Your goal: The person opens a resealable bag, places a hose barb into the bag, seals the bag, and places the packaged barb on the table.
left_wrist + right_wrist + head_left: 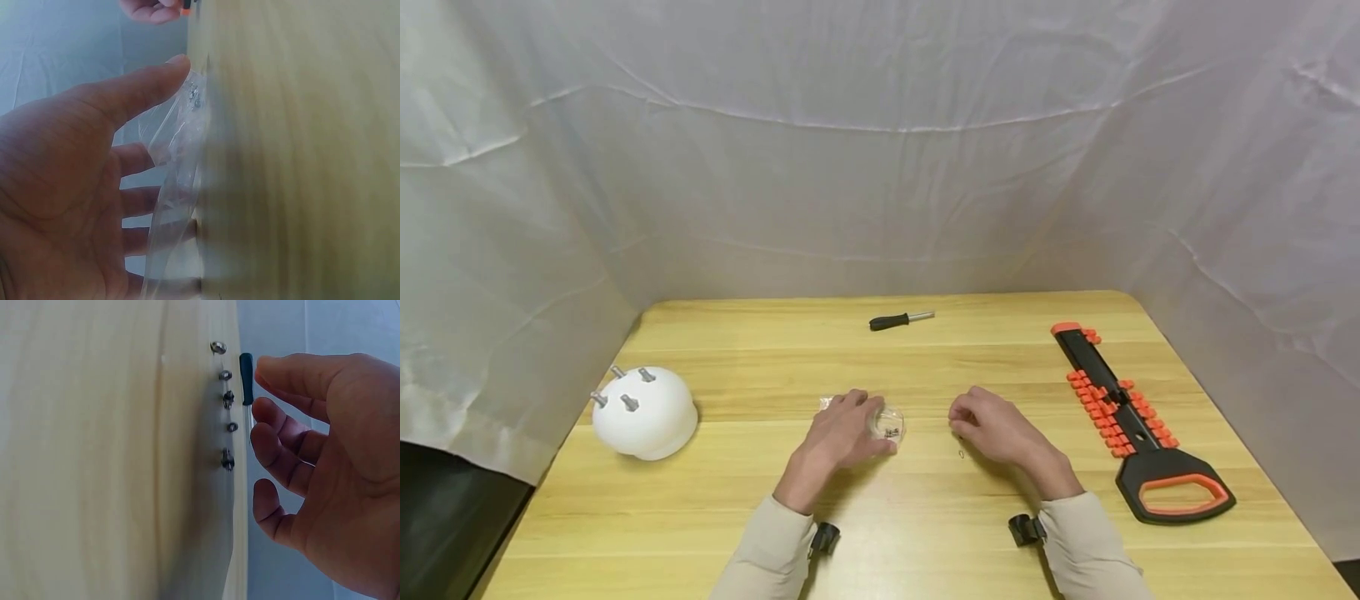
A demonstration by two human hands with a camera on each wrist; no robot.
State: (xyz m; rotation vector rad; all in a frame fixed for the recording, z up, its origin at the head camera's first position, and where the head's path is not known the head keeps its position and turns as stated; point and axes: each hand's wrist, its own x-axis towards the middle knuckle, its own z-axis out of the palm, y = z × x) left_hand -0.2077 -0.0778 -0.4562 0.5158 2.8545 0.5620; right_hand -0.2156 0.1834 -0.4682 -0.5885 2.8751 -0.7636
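Note:
My left hand (850, 433) lies on the table with thumb and fingers round a small clear plastic bag (889, 426). In the left wrist view the thumb tip touches the bag (178, 150) near a few small screws (195, 97) inside it. My right hand (992, 429) hovers just right of the bag, fingers loosely curled and holding nothing. Several small loose screws (226, 400) lie on the wood just beyond the fingers (275, 440) of my right hand (325, 462). One tiny part (961, 454) shows beside that hand in the head view.
A black-handled screwdriver (901, 320) lies at the table's far middle. A white dome (643, 412) with screws sticking out of it sits at the left. A black and orange bit rack (1131, 412) with a handle lies along the right side. White cloth surrounds the wooden table (925, 533).

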